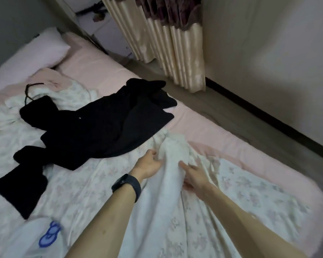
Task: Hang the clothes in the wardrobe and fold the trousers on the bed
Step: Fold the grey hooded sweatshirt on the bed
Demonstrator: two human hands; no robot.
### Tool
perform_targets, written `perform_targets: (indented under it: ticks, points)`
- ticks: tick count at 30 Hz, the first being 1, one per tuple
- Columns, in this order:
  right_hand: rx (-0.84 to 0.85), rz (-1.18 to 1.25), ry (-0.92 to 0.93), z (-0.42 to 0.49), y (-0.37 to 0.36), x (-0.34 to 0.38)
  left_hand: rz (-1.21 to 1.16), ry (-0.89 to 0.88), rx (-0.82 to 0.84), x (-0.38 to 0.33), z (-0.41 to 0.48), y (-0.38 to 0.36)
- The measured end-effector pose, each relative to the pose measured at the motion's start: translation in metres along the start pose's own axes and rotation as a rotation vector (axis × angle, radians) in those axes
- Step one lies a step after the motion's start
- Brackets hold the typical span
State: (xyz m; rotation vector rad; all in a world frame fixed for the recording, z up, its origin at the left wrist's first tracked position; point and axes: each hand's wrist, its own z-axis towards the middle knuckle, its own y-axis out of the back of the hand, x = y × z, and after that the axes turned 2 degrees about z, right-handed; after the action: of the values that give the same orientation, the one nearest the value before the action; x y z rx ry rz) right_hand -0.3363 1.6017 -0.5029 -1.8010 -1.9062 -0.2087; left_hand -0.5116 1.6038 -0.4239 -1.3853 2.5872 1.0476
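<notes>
Filling most of the frame from 7 to 3 o'clock, a bed [104,71] in a pink sheet carries the laundry. A pale wall [268,43] rises at 1 to 2 o'clock, and a strip of grey floor [222,108] runs between it and the mattress edge. A white floral cover [250,192] lies rumpled over the near half of the bed, from 9 round to 4 o'clock. A cream and maroon curtain [175,53] hangs to the floor at 12 o'clock.

A black garment [93,131] sprawls flat on the cover at 9 to 11 o'clock, its far end reaching the bare pink sheet near the bed's floor-side edge. A pink pillow [35,53] sits at the head of the bed at 10 o'clock. A white garment with a blue print [26,239] lies at 7 o'clock, at the frame's lower edge.

At dead centre, a plain white cloth [173,151] is bunched into a ridge on the cover, just beside the black garment's near hem. The person's left hand [147,164] grips the ridge from its 9 o'clock side, fingers buried in the folds. The right hand [194,178] holds it from the 4 o'clock side, forefinger lying straight along the fabric, the rest tucked under; blur hides the detail. A dark wristband [127,185] circles the left wrist. A thin black hook [27,90] curls above the black garment's 10 o'clock end.
</notes>
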Motion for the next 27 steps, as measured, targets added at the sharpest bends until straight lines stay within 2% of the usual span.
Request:
perform_targets:
  ticks: [3,5,8,9,10,12,15,17,19,21,23,25,27]
  points:
    - [0.037,0.033,0.031,0.003,-0.001,0.011,-0.043,-0.040,-0.053,0.003,0.022,-0.020]
    - [0.003,0.026,0.138,0.000,0.002,0.024,0.004,-0.081,-0.132,-0.002,0.025,-0.022]
    - [-0.225,-0.120,0.482,-0.002,0.023,0.033,0.003,-0.124,-0.342,-0.008,0.034,-0.020]
    - [-0.294,-0.160,0.500,-0.004,0.031,0.029,0.017,-0.136,-0.407,-0.010,0.035,-0.021]
    - [-0.349,-0.202,0.458,-0.002,0.040,0.021,0.063,-0.146,-0.431,-0.014,0.036,-0.022]
    - [-0.366,-0.270,0.292,0.000,0.053,0.006,0.171,-0.147,-0.336,-0.021,0.040,-0.030]
    - [-0.254,-0.002,0.142,0.013,0.065,0.009,-0.002,-0.076,-0.129,-0.036,0.045,-0.035]
    - [-0.289,-0.002,0.189,0.017,0.070,0.027,-0.057,-0.070,-0.076,-0.045,0.051,-0.038]
    - [-0.375,-0.127,0.297,0.022,0.077,0.043,0.088,-0.116,-0.147,-0.052,0.059,-0.044]
    - [-0.437,-0.225,0.375,0.028,0.082,0.053,0.120,-0.151,-0.324,-0.062,0.065,-0.051]
    - [-0.483,-0.288,0.366,0.035,0.086,0.049,0.220,-0.192,-0.444,-0.065,0.070,-0.060]
    - [-0.543,-0.336,0.329,0.035,0.086,0.036,0.385,-0.254,-0.463,-0.059,0.070,-0.072]
    - [-0.591,-0.382,0.398,0.028,0.084,0.017,0.425,-0.314,-0.498,-0.042,0.061,-0.084]
